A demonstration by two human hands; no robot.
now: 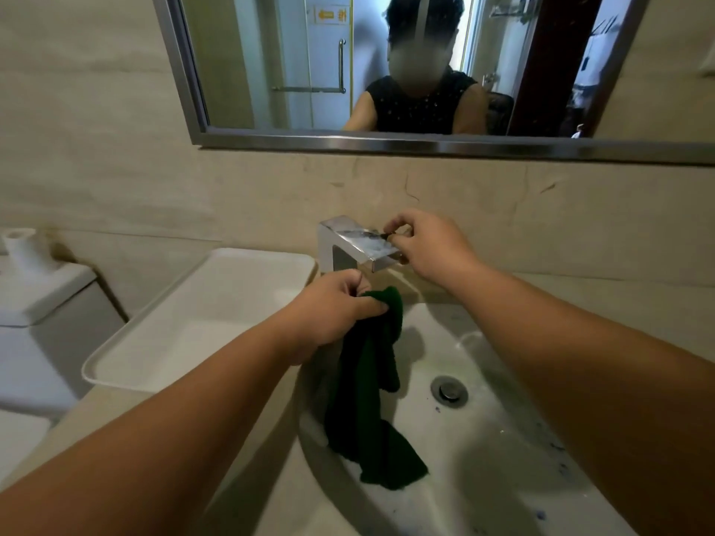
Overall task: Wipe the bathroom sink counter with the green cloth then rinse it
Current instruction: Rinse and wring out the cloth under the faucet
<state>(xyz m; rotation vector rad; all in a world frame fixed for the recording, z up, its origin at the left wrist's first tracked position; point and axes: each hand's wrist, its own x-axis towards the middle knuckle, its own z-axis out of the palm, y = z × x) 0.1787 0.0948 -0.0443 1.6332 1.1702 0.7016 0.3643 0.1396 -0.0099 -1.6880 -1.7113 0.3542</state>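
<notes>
Here, the left hand [332,303] is clenched on the top of the green cloth [371,384], which hangs from the fist into the white sink basin [483,439] — its lower end rests on the near-left slope of the bowl, left of the drain [449,392]. The right hand [429,245] pinches the small lever at the right side of the square chrome faucet [356,241], thumb and forefinger closed on it. A white tray [116,365] lies on the counter [271,497] just left of the basin — a framed mirror [348,143] hangs above.
</notes>
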